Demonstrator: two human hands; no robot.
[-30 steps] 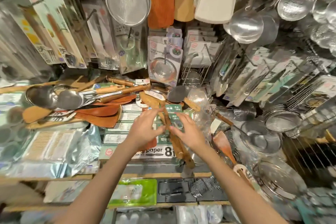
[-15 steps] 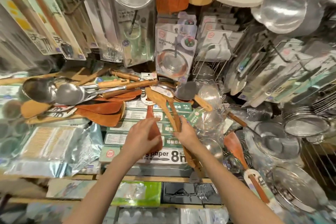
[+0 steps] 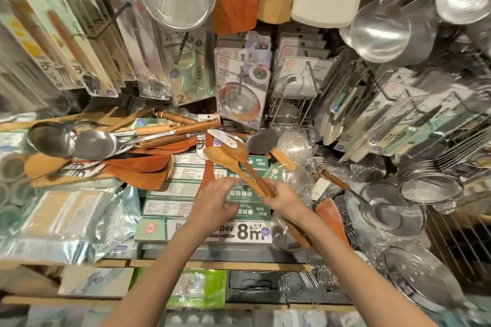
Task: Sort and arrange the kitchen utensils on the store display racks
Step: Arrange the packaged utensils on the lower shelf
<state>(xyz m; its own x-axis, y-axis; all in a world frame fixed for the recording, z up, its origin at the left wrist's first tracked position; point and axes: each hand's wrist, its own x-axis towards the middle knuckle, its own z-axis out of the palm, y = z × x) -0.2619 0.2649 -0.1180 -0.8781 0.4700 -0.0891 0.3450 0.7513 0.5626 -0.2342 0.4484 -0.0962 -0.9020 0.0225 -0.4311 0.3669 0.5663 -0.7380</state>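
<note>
Your right hand (image 3: 283,198) curls its fingers round the handles of two light-brown wooden spatulas (image 3: 233,158); their long axis runs up and left from your fist, blades over the green-and-white baking paper boxes (image 3: 186,188). Your left hand (image 3: 216,200) hovers just beside the handles, nearer the pile of orange-brown wooden turners (image 3: 143,167), fingers loosely bent, holding nothing as far as I can judge

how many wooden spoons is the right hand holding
2: two light-brown wooden spoons, held side by side in the right hand, bowls pointing up-left over the green boxes. More may be hidden.
</note>
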